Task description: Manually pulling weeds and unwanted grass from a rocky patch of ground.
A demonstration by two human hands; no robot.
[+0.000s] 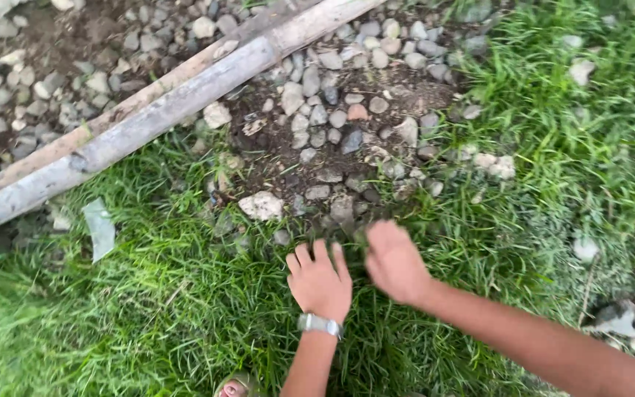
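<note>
While both hands dig into grass (185, 309) beside stones (317, 117):
Left hand (321, 283) spread flat, holding nothing; right hand (395, 261) curled, grip unclear.

You get soft, even daylight, no hard shadows or glare; motion blur smears the right hand (395, 262) and frame edges.

Right hand (395, 263) blurred, fingertips buried in grass (170, 309); poles (148, 110) cut by left and top edges; foot (233, 386) cropped at bottom.
</note>
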